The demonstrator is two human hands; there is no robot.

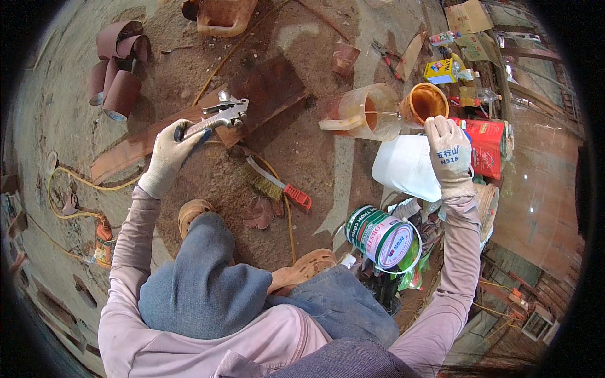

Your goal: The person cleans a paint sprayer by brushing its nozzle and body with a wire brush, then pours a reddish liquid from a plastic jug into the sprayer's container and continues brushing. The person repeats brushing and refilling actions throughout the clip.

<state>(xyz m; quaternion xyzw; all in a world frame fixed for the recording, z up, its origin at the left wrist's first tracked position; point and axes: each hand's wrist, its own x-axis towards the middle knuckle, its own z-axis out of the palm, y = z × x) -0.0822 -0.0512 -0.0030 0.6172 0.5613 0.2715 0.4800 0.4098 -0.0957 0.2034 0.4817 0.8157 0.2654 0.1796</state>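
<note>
Upper left of centre we see a silver spray gun (224, 117) and the left grip (169, 152), gloved off-white with dark blue at the fingers. Right of centre, the right grip (449, 148) wears off-white with blue printing. Above it we find a cup (423, 106), orange-brown inside, and a translucent pitcher (381, 104) stained rusty orange. Nearby we note a red can (486, 146) and a milky white jug (403, 165). Lower right of centre, a bucket (372, 234) shows dark green and white bands with red lettering. Mid-frame, we see a brush (297, 196) with a red handle and yellowish bristles; upper left, reddish-brown curled sheets (123, 92). At lower left, the jeans (205, 277) are faded blue, the sleeve (131, 246) pale pink.
</note>
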